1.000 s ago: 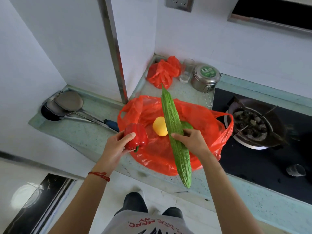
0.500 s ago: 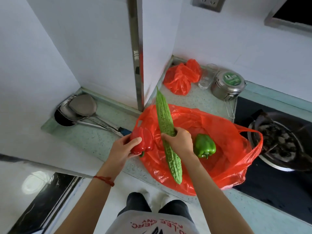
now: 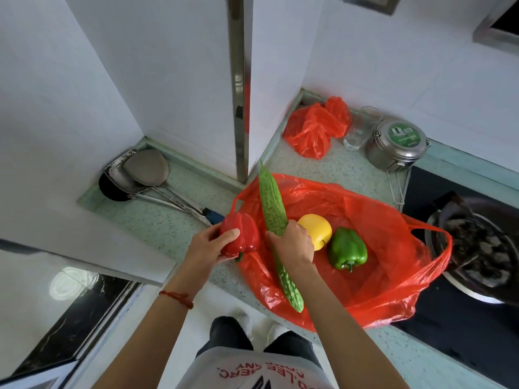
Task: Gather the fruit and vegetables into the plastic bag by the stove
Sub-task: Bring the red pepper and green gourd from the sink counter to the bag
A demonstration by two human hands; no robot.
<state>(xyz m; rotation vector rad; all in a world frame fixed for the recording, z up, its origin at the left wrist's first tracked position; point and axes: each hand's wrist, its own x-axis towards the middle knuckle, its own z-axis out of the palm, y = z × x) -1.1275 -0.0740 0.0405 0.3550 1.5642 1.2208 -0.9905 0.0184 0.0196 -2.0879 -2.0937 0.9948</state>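
A red plastic bag lies spread open on the counter next to the stove. Inside it rest a yellow fruit and a green bell pepper. My left hand grips a red bell pepper at the bag's left edge. My right hand holds a long green bitter gourd around its middle, above the bag's left side, one tip toward the wall and the other toward me.
A second crumpled red bag, a glass and a steel lidded container stand at the back. Metal ladles lie on the left counter. A wall corner with a metal strip juts in.
The view has shifted, so the bag now sits further right in the frame. The yellow fruit shows again beside my right hand. Both hands keep their hold on the pepper and gourd.
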